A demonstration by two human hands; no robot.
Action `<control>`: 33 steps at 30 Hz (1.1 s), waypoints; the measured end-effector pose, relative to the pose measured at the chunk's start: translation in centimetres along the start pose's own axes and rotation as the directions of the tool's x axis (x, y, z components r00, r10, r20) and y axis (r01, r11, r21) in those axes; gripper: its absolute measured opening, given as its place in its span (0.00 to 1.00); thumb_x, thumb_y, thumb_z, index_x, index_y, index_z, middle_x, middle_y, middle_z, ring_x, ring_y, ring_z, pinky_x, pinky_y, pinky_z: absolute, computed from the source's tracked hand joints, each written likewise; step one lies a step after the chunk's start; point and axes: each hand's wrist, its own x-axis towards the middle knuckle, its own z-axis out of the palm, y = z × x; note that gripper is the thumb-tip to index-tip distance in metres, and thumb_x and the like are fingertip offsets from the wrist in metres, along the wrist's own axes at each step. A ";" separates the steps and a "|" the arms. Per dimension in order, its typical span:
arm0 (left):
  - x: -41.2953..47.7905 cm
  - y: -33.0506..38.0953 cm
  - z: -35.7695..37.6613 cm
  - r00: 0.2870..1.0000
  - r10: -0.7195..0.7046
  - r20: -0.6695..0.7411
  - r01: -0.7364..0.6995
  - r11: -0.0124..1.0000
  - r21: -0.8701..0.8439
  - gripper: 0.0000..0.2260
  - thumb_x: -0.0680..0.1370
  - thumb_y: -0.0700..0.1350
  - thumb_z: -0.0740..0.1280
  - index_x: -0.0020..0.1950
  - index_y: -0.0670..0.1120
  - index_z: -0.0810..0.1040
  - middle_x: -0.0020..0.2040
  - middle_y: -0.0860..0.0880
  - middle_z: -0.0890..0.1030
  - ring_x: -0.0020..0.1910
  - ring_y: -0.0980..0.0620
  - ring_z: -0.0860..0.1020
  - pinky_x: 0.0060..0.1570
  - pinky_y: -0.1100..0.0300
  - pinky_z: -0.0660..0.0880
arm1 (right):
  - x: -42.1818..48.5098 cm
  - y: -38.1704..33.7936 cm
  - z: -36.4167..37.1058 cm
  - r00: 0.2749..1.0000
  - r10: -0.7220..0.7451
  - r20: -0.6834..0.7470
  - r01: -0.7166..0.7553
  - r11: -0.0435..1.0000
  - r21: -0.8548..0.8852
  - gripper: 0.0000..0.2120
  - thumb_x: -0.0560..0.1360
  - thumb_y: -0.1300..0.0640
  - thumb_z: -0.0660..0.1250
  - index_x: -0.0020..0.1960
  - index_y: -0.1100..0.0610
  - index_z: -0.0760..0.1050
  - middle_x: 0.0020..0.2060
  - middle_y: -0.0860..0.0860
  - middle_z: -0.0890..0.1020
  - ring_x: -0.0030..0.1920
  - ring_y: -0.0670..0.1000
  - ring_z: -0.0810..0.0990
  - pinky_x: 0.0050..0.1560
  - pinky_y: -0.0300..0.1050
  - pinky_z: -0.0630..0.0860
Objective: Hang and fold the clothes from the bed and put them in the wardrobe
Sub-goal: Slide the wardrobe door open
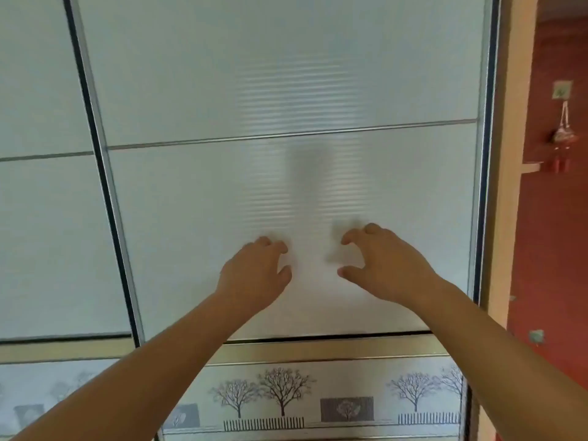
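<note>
The wardrobe's frosted white sliding door (397,173) fills the view and is closed. Both my arms reach forward to its middle panel. My left hand (254,275) is at the panel with bent fingers, its fingertips at the surface. My right hand (385,265) is beside it, a hand's width to the right, with fingers and thumb bent and spread like a claw against the panel. Neither hand holds anything. No clothes or bed are in view.
A second sliding door (41,218) lies to the left behind a dark frame strip (105,186). Below runs a band printed with trees (283,396). On the right stand the wooden wardrobe side (506,186) and a red wall with a hanging ornament (561,135).
</note>
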 end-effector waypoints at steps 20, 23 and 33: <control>3.5 -3.4 5.6 0.968 0.189 -0.164 -0.110 0.910 0.400 0.59 0.66 0.67 0.75 0.81 0.56 0.35 0.80 0.40 0.33 0.79 0.39 0.34 0.73 0.30 0.41 | 5.4 4.7 1.1 0.931 -0.123 -0.344 0.021 0.959 -0.284 0.44 0.74 0.38 0.70 0.82 0.44 0.50 0.82 0.58 0.44 0.81 0.63 0.41 0.74 0.73 0.52; 3.1 -4.3 5.1 0.960 0.209 -0.188 -0.117 0.906 0.407 0.59 0.63 0.66 0.77 0.82 0.55 0.43 0.82 0.39 0.39 0.81 0.38 0.40 0.73 0.28 0.48 | 5.9 5.0 -0.6 0.938 -0.140 -0.318 0.048 0.958 -0.281 0.39 0.75 0.39 0.69 0.81 0.44 0.55 0.82 0.57 0.46 0.81 0.62 0.43 0.75 0.72 0.51; 0.4 -9.3 2.9 0.980 0.066 -0.186 0.016 0.913 0.408 0.59 0.64 0.59 0.81 0.83 0.49 0.48 0.81 0.37 0.39 0.80 0.35 0.42 0.73 0.34 0.60 | 6.2 5.9 -2.5 0.760 0.157 -0.631 -0.078 0.985 0.151 0.33 0.78 0.50 0.69 0.79 0.52 0.60 0.79 0.60 0.55 0.78 0.60 0.55 0.75 0.62 0.59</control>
